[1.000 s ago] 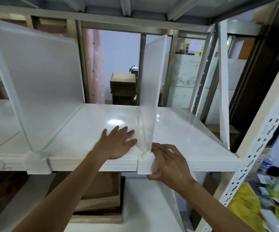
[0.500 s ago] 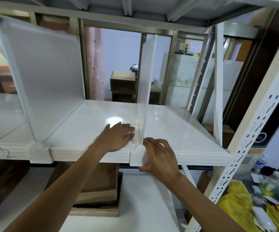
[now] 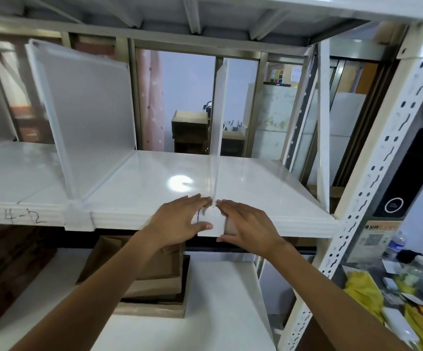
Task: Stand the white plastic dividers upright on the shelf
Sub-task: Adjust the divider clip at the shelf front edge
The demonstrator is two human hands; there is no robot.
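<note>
Open shelf (image 3: pixel 154 178) bay between two upright dividers (image 3: pixel 83 110) (image 3: pixel 219 110); both hands (image 3: pixel 180 221) (image 3: pixel 246 224) crowd the front edge.

Glossy white shelf (image 3: pixel 256 188) with a bright glare spot, frosted matt plastic dividers (image 3: pixel 83 110), painted perforated metal upright (image 3: pixel 382 158), plain brown cardboard boxes (image 3: pixel 154 272) underneath. Pretty smooth all round.

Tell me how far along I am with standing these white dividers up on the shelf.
Done: the left divider stands upright, its clip over the front edge of the shelf; another stands at the far right. In hand: the middle divider is upright, with your left hand and right hand on either side of its front clip. Left: no loose dividers are in view.
</note>
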